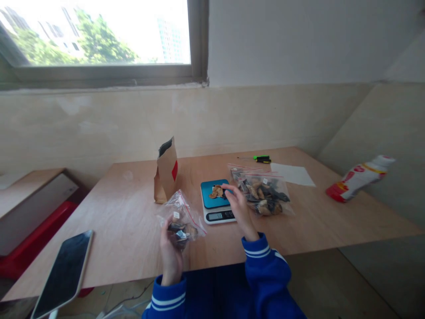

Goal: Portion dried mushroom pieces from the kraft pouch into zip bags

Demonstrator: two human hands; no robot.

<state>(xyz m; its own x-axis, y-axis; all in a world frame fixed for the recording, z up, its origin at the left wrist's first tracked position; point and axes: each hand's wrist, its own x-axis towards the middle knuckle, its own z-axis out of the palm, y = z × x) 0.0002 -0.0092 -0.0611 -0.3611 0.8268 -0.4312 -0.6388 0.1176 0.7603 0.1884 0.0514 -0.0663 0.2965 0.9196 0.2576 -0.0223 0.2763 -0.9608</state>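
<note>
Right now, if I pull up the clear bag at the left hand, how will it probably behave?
The clear bag would probably feel floppy, because its thin film is wrinkled. The brown and dark pieces inside look loose, so they may shift and change its shape. Its shiny surface could slip slightly in the left hand.

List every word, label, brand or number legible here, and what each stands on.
No text reads clearly.
Scale: display digits, too blurred; button markings, too small.
Bottle: logo on its wrapper, too blurred.
Clear bag in the left hand: white label, too small.
Front bag right of the scale: second label, too small.
Paper bag: red patch, no readable words.
</note>
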